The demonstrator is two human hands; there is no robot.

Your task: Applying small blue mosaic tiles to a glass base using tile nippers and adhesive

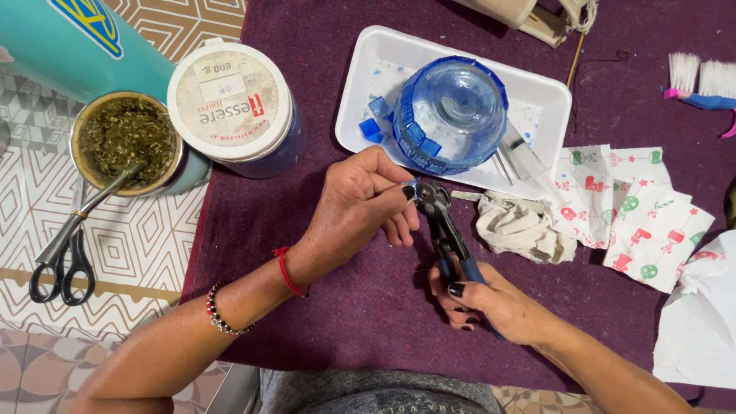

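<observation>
- My right hand (491,303) is wrapped around the blue handles of the pliers (445,230), fingers clamped shut on them, dark nails showing.
- My left hand (360,203) pinches a small blue tile (409,186) between thumb and fingertips, right at the head of the pliers.
- Just beyond my left fingers sits a white foam tray (360,92) on the purple counter (368,307). In it a clear glass bowl (452,107) stands upside down, with blue tiles stuck around its rim; a few loose blue squares (373,119) lie beside it in the tray.
- A syringe (525,157) lies at the tray's near edge, just past the pliers.
- To the right of the pliers lies a crumpled rag (521,230), then patterned paper napkins (636,215).
- Left of my left fingers stands a plastic tub (230,100) with a white lid, contents hidden.
- Farther left, a round cup (126,142) holds green chopped herb with a metal straw in it; scissors (65,264) lie near it.
</observation>
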